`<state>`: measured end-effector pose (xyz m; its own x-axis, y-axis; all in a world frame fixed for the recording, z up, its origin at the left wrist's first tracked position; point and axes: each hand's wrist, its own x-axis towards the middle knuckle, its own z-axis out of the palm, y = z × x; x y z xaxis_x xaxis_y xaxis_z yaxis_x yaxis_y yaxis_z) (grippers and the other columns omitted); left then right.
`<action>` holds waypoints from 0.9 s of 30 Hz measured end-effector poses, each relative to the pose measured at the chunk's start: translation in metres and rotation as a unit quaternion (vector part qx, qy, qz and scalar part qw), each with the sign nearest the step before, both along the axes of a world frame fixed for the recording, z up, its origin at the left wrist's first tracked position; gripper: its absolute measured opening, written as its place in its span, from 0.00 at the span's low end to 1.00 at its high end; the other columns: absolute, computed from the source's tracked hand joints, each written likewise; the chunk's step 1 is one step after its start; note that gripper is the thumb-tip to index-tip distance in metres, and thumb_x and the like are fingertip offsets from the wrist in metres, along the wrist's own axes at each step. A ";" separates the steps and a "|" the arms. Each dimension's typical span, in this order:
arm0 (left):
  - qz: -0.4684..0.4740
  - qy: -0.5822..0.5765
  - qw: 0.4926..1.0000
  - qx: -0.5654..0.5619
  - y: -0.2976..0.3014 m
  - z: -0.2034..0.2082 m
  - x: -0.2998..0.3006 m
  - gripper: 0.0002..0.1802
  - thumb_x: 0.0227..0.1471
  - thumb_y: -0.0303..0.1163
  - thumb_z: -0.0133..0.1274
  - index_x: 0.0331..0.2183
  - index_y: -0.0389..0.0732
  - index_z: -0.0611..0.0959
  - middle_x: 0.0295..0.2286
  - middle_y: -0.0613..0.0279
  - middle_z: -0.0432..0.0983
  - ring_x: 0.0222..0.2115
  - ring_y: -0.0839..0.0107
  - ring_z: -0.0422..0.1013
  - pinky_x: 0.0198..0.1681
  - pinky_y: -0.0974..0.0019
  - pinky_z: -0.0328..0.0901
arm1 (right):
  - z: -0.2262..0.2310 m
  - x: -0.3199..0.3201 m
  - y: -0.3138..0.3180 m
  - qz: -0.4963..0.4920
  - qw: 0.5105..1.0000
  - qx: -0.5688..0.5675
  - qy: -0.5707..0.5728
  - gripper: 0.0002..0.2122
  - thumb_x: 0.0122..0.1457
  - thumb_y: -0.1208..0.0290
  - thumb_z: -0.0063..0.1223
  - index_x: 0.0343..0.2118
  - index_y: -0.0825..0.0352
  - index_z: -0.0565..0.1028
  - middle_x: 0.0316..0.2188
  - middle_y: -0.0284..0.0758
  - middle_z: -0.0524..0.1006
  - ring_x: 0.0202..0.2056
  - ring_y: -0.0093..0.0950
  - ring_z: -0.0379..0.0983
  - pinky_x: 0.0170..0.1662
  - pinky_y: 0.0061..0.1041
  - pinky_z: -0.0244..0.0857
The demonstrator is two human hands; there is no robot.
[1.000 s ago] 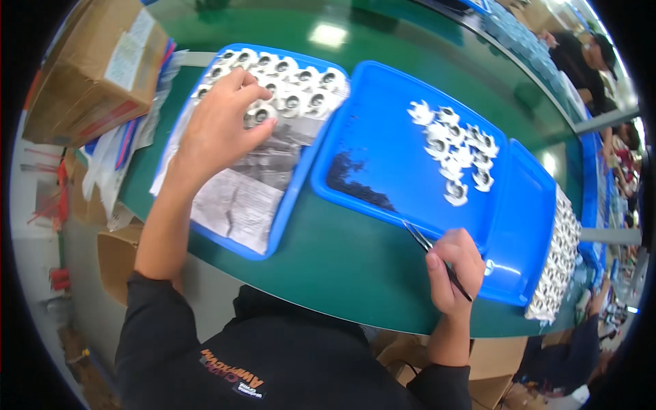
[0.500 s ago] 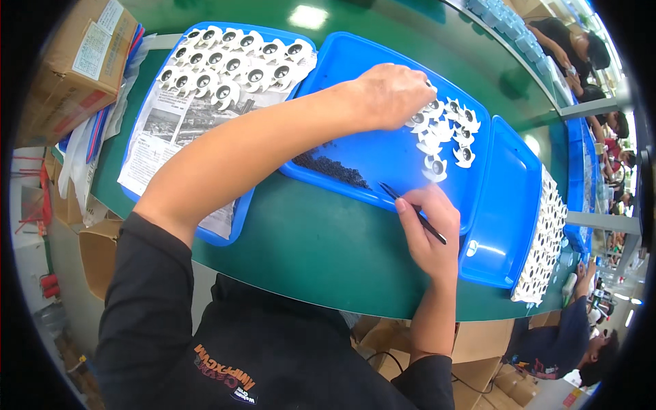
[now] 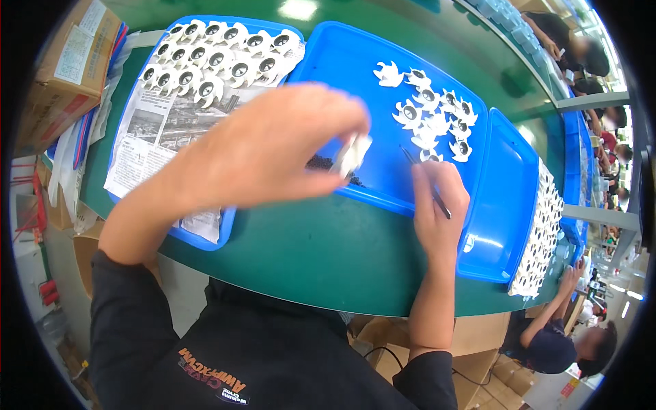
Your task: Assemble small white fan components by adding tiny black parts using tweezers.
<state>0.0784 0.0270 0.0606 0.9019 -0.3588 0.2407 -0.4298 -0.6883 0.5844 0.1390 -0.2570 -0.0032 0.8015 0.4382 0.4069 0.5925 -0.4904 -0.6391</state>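
My left hand (image 3: 294, 147), blurred by motion, pinches a white bladed fan wheel (image 3: 353, 156) above the near left part of a blue tray (image 3: 321, 51). Black tweezers (image 3: 443, 206) are gripped in my right hand (image 3: 437, 191), which is over the tray's near right side. Their tips point away from me and touch nothing I can make out. Several similar white wheels (image 3: 408, 115), some with dark round centres, lie in the tray's right half. A pile of tiny black parts (image 3: 318, 162) shows behind my left hand, which hides most of it.
On the left, a newspaper-lined blue tray (image 3: 117, 167) carries rows of white wheels with dark centres. Another blue tray (image 3: 502, 198) stands to the right, beside a sheet of many more wheels (image 3: 540, 239). A cardboard box (image 3: 68, 75) sits far left. Co-workers (image 3: 553, 342) are at the right.
My left hand has drawn back from the wheels at the tray's right, leftward and nearer, with one wheel in it. My right hand with the tweezers has shifted right, away from the black parts.
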 end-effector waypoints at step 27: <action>0.000 0.079 0.992 0.094 0.001 -0.036 -0.084 0.27 0.44 0.38 0.74 0.44 0.38 0.85 0.39 0.60 0.74 0.42 0.60 0.72 0.44 0.58 0.65 | 0.009 -0.010 0.003 0.022 0.999 -0.049 -0.002 0.03 0.61 0.82 0.65 0.33 0.72 0.79 0.28 0.40 0.78 0.30 0.34 0.73 0.34 0.30 0.65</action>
